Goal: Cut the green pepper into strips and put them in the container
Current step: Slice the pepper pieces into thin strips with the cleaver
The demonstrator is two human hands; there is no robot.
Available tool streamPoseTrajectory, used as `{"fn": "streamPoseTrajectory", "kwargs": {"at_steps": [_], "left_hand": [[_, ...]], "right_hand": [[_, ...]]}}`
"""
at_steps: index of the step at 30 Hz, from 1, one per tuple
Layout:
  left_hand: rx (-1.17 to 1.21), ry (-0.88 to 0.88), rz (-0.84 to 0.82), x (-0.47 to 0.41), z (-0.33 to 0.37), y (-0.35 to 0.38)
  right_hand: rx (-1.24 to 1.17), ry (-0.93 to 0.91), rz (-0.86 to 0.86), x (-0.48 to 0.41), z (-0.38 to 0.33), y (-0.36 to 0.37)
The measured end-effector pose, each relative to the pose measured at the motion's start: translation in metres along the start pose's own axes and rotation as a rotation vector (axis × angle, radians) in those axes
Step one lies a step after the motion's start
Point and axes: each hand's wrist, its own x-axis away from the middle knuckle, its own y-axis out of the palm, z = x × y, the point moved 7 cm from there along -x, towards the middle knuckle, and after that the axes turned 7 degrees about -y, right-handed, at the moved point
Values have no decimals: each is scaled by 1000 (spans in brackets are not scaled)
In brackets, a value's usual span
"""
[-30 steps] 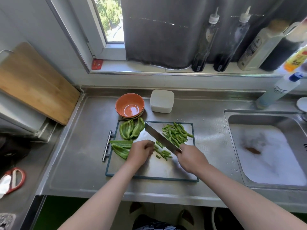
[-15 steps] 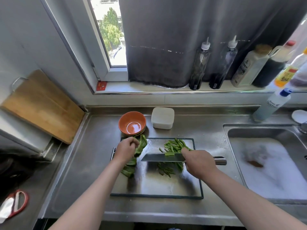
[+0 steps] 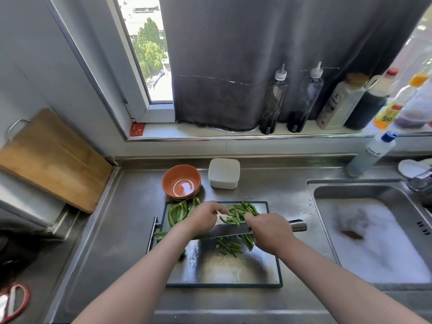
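Gripping knife (image 3: 222,231) by handle in right hand (image 3: 268,232), holding blade flat at mid-frame, carrying pepper strips (image 3: 240,213); steadying these with relaxed left hand (image 3: 203,217). Noting container (image 3: 224,173) standing upper centre, beyond cutting board (image 3: 233,270).

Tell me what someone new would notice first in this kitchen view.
The hands at the centre draw the eye: the right hand grips a broad knife held flat over the steel cutting board, with green pepper strips heaped on its blade and the left hand against them. Behind the board stand an orange bowl and a white container. To the right, the sink holds white foam.
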Motion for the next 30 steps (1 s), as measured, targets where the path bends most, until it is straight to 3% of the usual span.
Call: {"fn": "streamPoseTrajectory", "kwargs": {"at_steps": [5, 9, 12, 15, 17, 19, 21, 26, 28, 30], "left_hand": [[-9, 31, -203, 9, 22, 27], [43, -57, -158, 5, 7, 24], [155, -101, 74, 8, -8, -2], [282, -95, 500, 28, -28, -46], [349, -184, 756, 47, -53, -64], [362, -289, 840, 59, -71, -60], [300, -327, 714, 55, -72, -36], [4, -352, 173, 30, -59, 53], [-159, -378, 143, 24, -56, 76], [-113, -389, 221, 20, -52, 88]], "right_hand": [[35, -18, -38, -6, -5, -2], [32, -37, -27, -3, -6, 0], [-6, -19, -27, 0, -1, 2], [-72, 53, -40, 7, 9, 4], [-153, 138, -48, 12, 19, 8], [-286, 228, -47, 16, 29, 14], [-423, 305, -28, 19, 35, 22], [-742, 384, 11, 27, 31, 36], [-756, 379, 14, 31, 28, 41], [-756, 375, -2, 35, 25, 47]]}}
